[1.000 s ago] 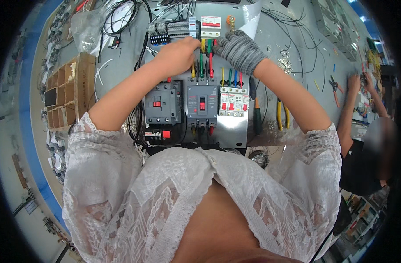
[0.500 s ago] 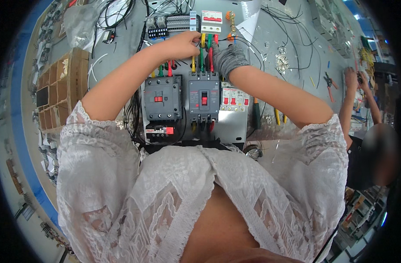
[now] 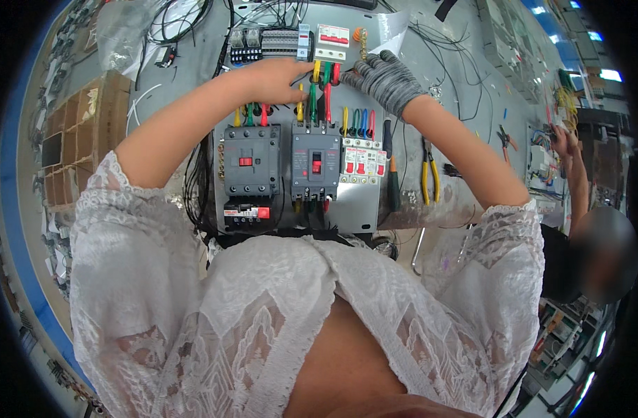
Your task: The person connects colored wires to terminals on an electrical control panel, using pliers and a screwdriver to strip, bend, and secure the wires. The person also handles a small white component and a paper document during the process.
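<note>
My left hand (image 3: 280,80), bare, reaches in beside the yellow wire (image 3: 300,104), thumb and forefinger apart. My right hand (image 3: 383,80), in a grey striped knit glove, has its fingers drawn together next to the red wire end (image 3: 335,73); whatever they pinch is too small to make out. Yellow, green and red wires run from the white breaker (image 3: 332,43) down to the dark grey molded-case breaker (image 3: 315,164). Left of that sits a contactor (image 3: 252,161). Small breakers (image 3: 361,161) with coloured wires are at its right.
Terminal blocks (image 3: 280,43) line the panel's far side. Pliers with yellow handles (image 3: 430,174) and a screwdriver (image 3: 393,184) lie at the right. A divided cardboard box (image 3: 89,136) stands left. Another person's arm (image 3: 577,174) is at far right, near other pliers (image 3: 505,143).
My right hand has moved right and slightly up from the wires, uncovering the small breakers' coloured wires. My left thumb and forefinger have spread apart. The whole view has shifted a little.
</note>
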Demonstrator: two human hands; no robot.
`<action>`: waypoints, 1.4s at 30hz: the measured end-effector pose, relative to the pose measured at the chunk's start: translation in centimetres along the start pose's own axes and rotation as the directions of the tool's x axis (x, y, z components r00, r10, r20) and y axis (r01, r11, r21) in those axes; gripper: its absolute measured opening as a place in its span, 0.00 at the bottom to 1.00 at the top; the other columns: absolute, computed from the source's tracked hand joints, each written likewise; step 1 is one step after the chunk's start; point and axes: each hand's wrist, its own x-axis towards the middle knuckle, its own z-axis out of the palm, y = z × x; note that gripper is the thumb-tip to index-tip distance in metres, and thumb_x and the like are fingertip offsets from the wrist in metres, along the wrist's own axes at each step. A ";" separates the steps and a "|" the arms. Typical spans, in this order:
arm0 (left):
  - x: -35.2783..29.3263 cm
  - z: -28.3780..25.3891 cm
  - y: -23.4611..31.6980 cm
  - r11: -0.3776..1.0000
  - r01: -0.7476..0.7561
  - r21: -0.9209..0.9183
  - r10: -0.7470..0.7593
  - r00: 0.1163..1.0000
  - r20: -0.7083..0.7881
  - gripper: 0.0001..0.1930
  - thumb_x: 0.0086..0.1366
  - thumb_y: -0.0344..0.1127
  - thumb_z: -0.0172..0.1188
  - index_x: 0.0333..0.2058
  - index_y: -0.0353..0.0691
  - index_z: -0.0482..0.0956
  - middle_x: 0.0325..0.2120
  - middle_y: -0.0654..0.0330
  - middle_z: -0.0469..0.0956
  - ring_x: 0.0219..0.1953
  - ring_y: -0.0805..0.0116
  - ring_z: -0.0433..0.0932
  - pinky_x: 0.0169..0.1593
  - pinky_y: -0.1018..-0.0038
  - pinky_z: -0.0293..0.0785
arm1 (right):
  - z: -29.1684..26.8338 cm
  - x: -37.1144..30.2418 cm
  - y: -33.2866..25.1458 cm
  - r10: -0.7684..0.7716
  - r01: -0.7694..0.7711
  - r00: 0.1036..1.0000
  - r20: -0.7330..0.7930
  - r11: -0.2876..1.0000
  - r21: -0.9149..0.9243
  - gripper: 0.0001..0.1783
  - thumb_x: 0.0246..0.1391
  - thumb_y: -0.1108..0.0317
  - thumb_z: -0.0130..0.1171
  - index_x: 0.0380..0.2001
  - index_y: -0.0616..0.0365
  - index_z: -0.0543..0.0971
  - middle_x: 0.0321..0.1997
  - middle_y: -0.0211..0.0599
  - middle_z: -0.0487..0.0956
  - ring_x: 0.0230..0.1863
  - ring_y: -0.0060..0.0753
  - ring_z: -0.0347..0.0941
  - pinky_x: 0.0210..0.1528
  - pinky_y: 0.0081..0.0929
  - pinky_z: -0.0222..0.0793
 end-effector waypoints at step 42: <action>2.8 0.6 3.1 0.959 -0.104 0.265 0.209 0.888 -0.410 0.14 0.50 0.29 0.66 0.37 0.40 0.74 0.36 0.58 0.72 0.39 0.54 0.77 0.39 0.61 0.74 | 1.1 2.4 -1.7 0.396 -0.298 0.900 -0.182 0.864 0.405 0.17 0.43 0.72 0.57 0.41 0.52 0.78 0.44 0.37 0.76 0.48 0.40 0.73 0.50 0.35 0.70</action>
